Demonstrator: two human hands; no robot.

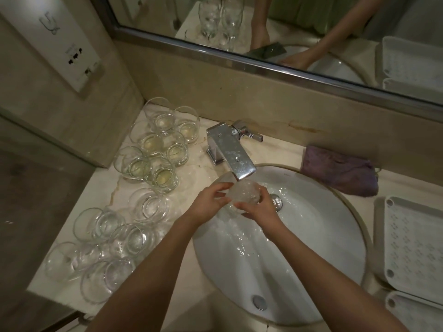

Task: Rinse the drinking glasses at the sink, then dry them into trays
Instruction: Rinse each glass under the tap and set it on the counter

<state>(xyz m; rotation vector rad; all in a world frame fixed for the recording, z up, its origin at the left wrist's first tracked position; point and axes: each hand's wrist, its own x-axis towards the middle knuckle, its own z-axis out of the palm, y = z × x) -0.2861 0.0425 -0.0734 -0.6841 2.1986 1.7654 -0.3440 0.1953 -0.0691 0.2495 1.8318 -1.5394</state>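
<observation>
Lighting: dim, warm, yellowish; source overhead, unseen. Glare: bright specks on the tap [233, 154] and on wet patches of the sink [335, 236]; faint glints on glass rims at left. Shadows: soft, deepest at lower left and under the forearms. Focus: soft overall; running water smeared by motion. Distortion: wide-angle bowing, mirror frame [263, 68] and surface [196, 164] edges curved towards the corners.

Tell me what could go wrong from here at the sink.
The wet clear drinking glass, held by both the left hand and right hand under the running chrome faucet, could slip into the white ceramic basin. The left forearm passes close to the crowded clear glasses on the marble counter; it could knock them.
</observation>
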